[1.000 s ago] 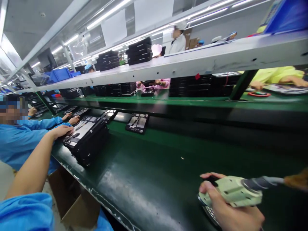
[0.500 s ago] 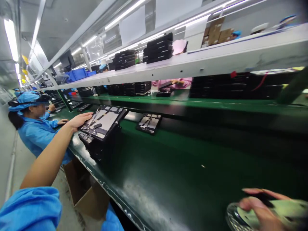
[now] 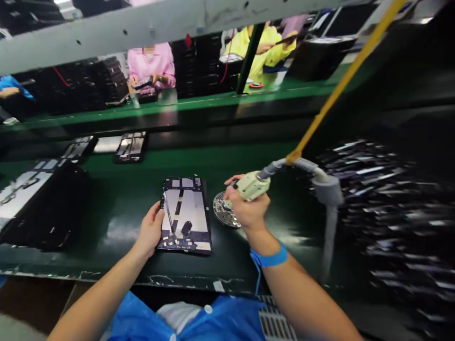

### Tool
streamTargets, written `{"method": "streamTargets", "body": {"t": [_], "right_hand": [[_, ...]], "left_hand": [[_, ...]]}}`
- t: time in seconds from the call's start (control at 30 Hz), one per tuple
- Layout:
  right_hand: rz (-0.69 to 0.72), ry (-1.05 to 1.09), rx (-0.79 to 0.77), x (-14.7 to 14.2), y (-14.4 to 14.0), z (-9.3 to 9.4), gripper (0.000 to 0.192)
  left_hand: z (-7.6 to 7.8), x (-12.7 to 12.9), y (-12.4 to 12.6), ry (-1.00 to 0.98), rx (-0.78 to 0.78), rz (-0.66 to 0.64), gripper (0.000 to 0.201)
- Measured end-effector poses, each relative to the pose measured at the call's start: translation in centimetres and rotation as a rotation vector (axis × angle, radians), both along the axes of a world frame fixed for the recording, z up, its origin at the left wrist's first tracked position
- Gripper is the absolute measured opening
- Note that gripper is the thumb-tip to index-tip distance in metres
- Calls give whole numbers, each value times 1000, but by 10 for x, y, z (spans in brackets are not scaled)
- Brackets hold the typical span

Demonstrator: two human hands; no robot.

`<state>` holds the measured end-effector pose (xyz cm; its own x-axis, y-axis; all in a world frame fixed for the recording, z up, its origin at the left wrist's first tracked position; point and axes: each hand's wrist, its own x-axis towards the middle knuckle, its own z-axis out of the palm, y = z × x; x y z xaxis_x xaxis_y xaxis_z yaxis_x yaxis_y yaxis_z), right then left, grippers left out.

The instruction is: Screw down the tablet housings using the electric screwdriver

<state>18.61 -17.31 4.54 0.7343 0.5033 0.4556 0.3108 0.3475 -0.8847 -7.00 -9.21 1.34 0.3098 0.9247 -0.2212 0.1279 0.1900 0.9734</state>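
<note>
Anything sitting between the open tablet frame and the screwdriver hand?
In the head view, a round perforated screw dish lies between the tablet frame and the right hand, partly under the screwdriver.

Left hand (image 3: 151, 230) steadying open tablet (image 3: 185, 214) on tabletop (image 3: 106, 227); right hand (image 3: 248, 211) gripping electric screwdriver (image 3: 253, 185) just beside tablet, over screw dish (image 3: 223, 211).

glossy green belt (image 3: 106, 227), metal-backed tablet (image 3: 186, 208)

I'm looking at an electronics assembly line, factory floor. Green conveyor belt (image 3: 249, 161) runs across w/ opened tablets (image 3: 130, 147) lying on it. Behind the belt, workers in pink (image 3: 151, 64) & yellow (image 3: 265, 45) smocks sit amid stacks of black trays (image 3: 106, 80). Above the belt, a grey shelf (image 3: 106, 33).
</note>
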Motion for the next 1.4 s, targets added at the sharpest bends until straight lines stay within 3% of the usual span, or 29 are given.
{"method": "streamTargets", "body": {"t": [0.1,0.23,0.37,0.4,0.47,0.67,1.17,1.4], "right_hand": [[2,-3,6,-1,0,-4,21],[12,-16,24,-4,-1,-3,22],[22,-21,18,-6,-2,-1,20],[22,-19,20,-7,-2,0,20],[23,-18,19,-7,-3,1,21],[21,-36,8,-8,-3,1,22],[40,-14,3,-12,-6,2,22],[38,-13,-20,-13,-8,4,22]], "left_hand": [[-7,5,-7,212,113,-83,61],[12,-17,-2,545,662,-306,46],[20,-40,-9,467,1083,-782,39],[17,-43,-13,435,1146,-851,36],[9,-47,-20,372,1228,-859,31],[-7,-40,-32,233,1200,-701,28],[0,-25,-28,268,1313,-893,30],[-6,-24,-50,349,1259,-756,28]]}}
